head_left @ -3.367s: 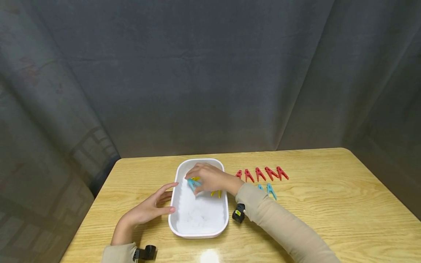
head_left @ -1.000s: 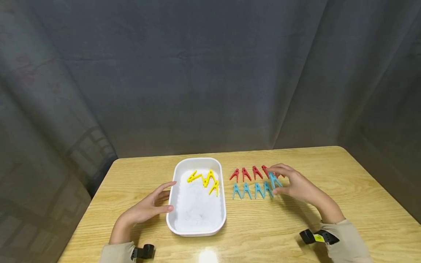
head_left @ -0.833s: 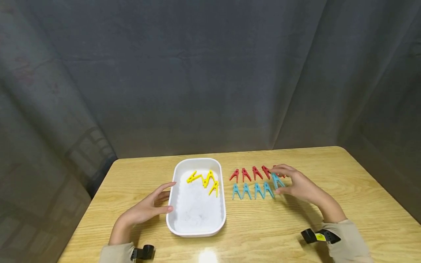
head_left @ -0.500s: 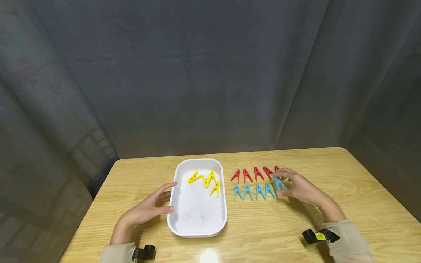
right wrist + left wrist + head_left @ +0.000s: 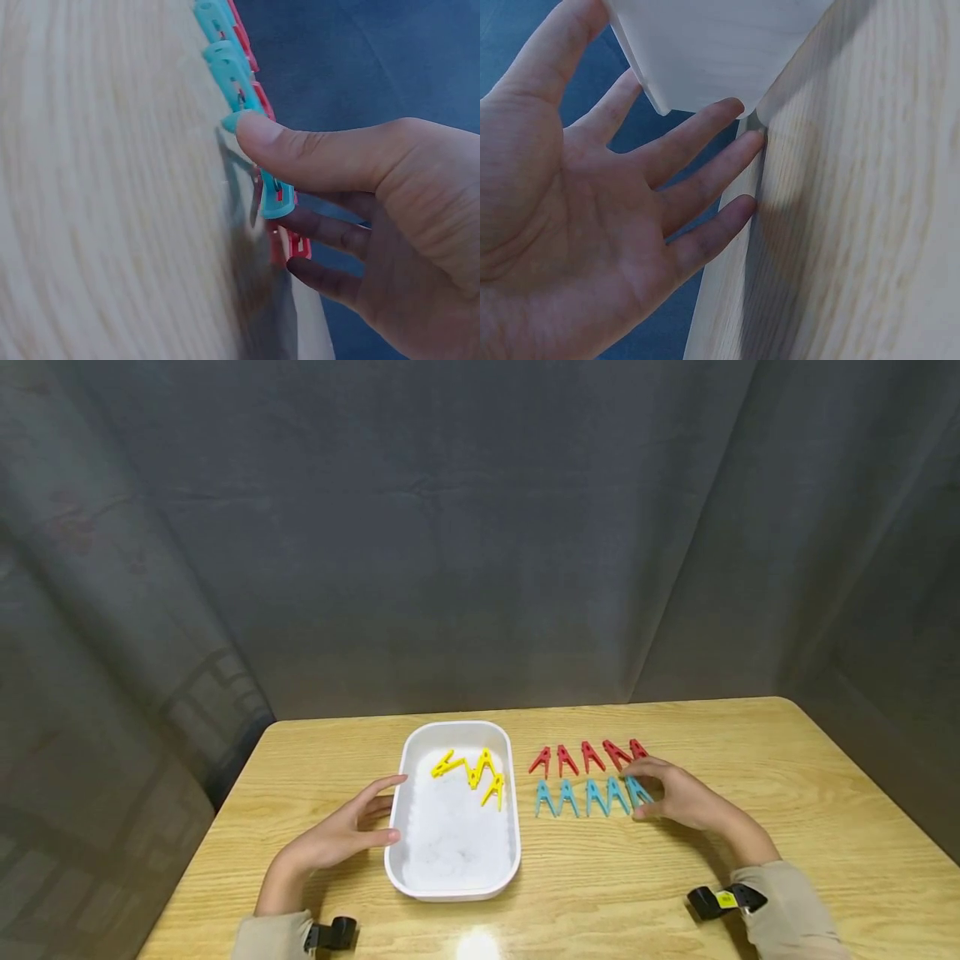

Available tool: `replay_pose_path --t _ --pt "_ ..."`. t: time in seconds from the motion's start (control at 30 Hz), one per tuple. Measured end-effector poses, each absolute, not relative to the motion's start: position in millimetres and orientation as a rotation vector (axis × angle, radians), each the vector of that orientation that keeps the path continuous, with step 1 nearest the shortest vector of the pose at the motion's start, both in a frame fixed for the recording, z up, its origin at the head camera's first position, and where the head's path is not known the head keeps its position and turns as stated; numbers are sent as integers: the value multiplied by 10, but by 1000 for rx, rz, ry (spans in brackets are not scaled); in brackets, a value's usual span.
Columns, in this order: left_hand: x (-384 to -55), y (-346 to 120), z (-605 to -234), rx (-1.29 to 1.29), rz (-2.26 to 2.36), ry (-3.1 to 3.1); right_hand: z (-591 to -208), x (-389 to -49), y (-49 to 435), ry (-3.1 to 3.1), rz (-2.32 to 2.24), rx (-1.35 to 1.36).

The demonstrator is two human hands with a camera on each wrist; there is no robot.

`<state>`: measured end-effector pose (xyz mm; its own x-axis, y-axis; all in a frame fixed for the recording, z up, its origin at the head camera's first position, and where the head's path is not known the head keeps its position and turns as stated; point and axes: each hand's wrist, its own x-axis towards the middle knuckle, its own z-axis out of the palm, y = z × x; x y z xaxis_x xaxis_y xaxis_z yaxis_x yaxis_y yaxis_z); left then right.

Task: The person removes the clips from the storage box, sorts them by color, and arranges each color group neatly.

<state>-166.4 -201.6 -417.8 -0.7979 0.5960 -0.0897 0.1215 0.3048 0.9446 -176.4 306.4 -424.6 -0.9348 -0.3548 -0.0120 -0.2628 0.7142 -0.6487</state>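
My right hand [image 5: 681, 795] pinches a light-blue plastic clothespin [image 5: 637, 790] between thumb and fingers, at the right end of a row of blue clothespins [image 5: 592, 797]. In the right wrist view the thumb [image 5: 262, 135] covers part of that clothespin [image 5: 277, 199], low by the tabletop. Behind runs a row of red clothespins [image 5: 590, 756], its right end partly hidden by my fingers. My left hand [image 5: 333, 839] is spread at the left wall of a white tray [image 5: 452, 860], thumb and fingertips right at the rim. Several yellow clothespins [image 5: 485, 763] lie in the tray's far half.
The wooden table [image 5: 600, 893] carries tray and rows, with the clothespins between tray and right hand. A dark grey curtain [image 5: 465, 543] hangs behind the table's far edge and along both sides. Each wrist wears a small black camera [image 5: 705, 902].
My right hand took a blue clothespin out of the tray and carried it right to the blue row's end, lowering it there. Several blue clothespins now stand in line. The left hand stayed put.
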Motion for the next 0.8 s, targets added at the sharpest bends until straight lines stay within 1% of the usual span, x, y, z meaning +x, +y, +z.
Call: replay_pose_path --t 0.33,0.8 --pt "-1667 -2013 -4184 640 1498 2157 -4315 -1784 3075 2787 -1012 -583" --pt "-1655 -2011 -4175 618 1498 2164 -4281 -1771 3093 2775 -1036 -556"
